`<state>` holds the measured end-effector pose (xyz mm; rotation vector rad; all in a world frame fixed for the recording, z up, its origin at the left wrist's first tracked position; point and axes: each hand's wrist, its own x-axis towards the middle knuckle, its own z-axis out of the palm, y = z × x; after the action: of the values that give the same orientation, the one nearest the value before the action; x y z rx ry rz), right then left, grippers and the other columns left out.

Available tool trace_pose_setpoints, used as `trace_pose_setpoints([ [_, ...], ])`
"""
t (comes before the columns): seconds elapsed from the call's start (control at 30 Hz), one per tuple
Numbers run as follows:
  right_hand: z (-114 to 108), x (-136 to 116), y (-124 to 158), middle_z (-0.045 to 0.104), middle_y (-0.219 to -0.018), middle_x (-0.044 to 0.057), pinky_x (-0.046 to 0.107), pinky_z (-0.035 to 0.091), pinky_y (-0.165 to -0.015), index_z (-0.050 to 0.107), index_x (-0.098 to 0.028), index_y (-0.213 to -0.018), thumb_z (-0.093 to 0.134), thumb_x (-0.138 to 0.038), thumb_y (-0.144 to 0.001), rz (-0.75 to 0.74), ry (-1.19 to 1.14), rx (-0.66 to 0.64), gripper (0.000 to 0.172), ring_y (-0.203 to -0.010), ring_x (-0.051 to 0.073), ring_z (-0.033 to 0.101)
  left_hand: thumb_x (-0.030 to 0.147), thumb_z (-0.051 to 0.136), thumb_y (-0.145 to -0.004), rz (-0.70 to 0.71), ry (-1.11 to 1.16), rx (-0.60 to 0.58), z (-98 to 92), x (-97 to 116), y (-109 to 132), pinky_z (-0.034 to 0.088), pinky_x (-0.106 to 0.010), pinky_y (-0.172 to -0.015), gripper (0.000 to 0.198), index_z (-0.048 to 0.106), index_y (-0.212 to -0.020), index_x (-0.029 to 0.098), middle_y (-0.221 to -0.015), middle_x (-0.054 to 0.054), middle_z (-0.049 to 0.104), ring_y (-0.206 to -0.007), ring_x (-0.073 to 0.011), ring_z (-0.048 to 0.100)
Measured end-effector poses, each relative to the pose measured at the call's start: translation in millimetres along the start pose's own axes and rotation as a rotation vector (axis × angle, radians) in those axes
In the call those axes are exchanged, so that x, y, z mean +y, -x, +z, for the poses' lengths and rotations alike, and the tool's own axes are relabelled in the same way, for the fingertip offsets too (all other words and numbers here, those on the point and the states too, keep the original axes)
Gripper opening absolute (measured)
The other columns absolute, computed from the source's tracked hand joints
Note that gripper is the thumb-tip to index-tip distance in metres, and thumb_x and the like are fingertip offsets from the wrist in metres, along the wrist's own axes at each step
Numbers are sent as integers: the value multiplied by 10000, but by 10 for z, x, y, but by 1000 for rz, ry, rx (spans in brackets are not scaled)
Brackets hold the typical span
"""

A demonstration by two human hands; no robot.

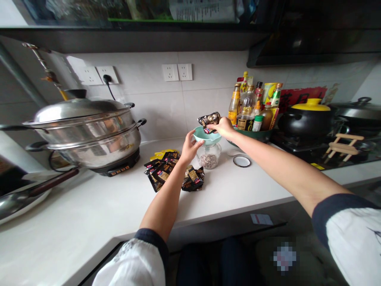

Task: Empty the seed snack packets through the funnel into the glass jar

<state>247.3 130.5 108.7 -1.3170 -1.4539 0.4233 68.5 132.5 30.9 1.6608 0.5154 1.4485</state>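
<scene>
A mint-green funnel [212, 139] sits in the mouth of a clear jar [219, 151]. Small greyish-brown pieces [208, 161] fill the jar's lower part. My left hand [191, 147] grips the funnel's left rim, thumb at the front. Above the funnel, a black snack packet [205, 121] is tilted in the closed fingers of my right hand [224, 128]. I cannot see clearly whether anything falls from it. Several more black packets [163, 171], with a few yellow ones behind, lie piled left of the jar. Right of the jar, a round dark-rimmed lid [242, 161] rests on the counter.
A two-tier steamer [95, 139] stands on an electric cooker at the left, near a pan [18, 198]. Sauce bottles [235, 101] crowd a green tray [256, 136] behind. To the right, a black pot with yellow lid [306, 119] and a wooden rack [343, 147] sit by the stove.
</scene>
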Motion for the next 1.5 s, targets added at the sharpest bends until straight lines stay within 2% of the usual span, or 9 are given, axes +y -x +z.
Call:
trace_pose_setpoints([
  [0.17, -67, -169, 98, 701, -773, 74, 277, 517, -667, 693, -134, -779, 638, -411, -727, 9, 180, -1, 287, -730, 196, 655, 447, 744, -681, 1, -3, -1, 1, 8, -5, 394, -463, -1069, 720, 431, -1290, 223, -1438, -143, 399, -1297, -286, 437],
  [0.4, -170, -384, 142, 665, -677, 35, 242, 475, -623, 673, -124, -739, 539, -188, -694, 91, 231, -50, 155, -671, 174, 612, 431, 752, -674, -4, 1, 8, -4, -4, 1, 398, -475, -1063, 724, 436, -1292, 225, -1422, -142, 414, -1298, -287, 434],
  [0.6, -175, -276, 105, 723, -860, 42, 263, 486, -743, 693, -152, -857, 639, -168, -667, -100, 292, -29, 198, -816, 185, 646, 430, 750, -679, -1, 3, 6, 2, 9, 3, 399, -472, -1063, 717, 441, -1291, 221, -1421, -142, 422, -1284, -285, 454],
  [0.83, -176, -218, 138, 733, -851, 79, 281, 494, -723, 706, -138, -871, 698, -338, -713, -114, 264, 109, 255, -791, 203, 664, 444, 759, -663, -10, 33, 11, 2, -17, -4, 415, -466, -1051, 738, 435, -1287, 222, -1435, -145, 409, -1261, -286, 481],
  [0.97, -160, -172, 136, 735, -850, 76, 299, 496, -750, 714, -149, -858, 741, -332, -667, -98, 343, 72, 266, -832, 227, 666, 446, 753, -670, -17, 29, 7, 4, -7, 6, 419, -465, -1047, 733, 430, -1291, 229, -1434, -141, 414, -1252, -282, 489],
  [1.1, -138, -95, 146, 732, -928, 90, 299, 496, -755, 710, -151, -949, 655, -384, -757, -129, 299, 188, 307, -867, 227, 670, 441, 749, -677, -20, 24, 3, 2, 6, 11, 412, -470, -1052, 731, 427, -1295, 220, -1428, -148, 415, -1262, -293, 480],
  [1.2, -140, -73, 156, 734, -912, 103, 302, 497, -744, 720, -146, -924, 674, -386, -740, -98, 323, 134, 306, -856, 241, 674, 447, 746, -679, -24, 18, 6, -2, 6, 6, 419, -469, -1043, 738, 417, -1299, 219, -1429, -152, 410, -1232, -292, 509],
  [1.33, -153, -73, 160, 733, -924, 110, 294, 495, -739, 713, -138, -941, 621, -421, -789, -114, 319, 208, 335, -858, 234, 674, 446, 757, -666, -26, 15, 17, -4, -9, -3, 431, -459, -1031, 740, 422, -1282, 208, -1423, -162, 411, -1205, -286, 530],
  [1.5, -174, -56, 180, 739, -865, 91, 273, 487, -715, 720, -140, -898, 664, -389, -761, -109, 357, 134, 290, -821, 218, 676, 439, 750, -677, -9, 21, 8, -7, -31, -4, 432, -451, -1030, 729, 421, -1287, 212, -1413, -156, 429, -1209, -281, 528],
])
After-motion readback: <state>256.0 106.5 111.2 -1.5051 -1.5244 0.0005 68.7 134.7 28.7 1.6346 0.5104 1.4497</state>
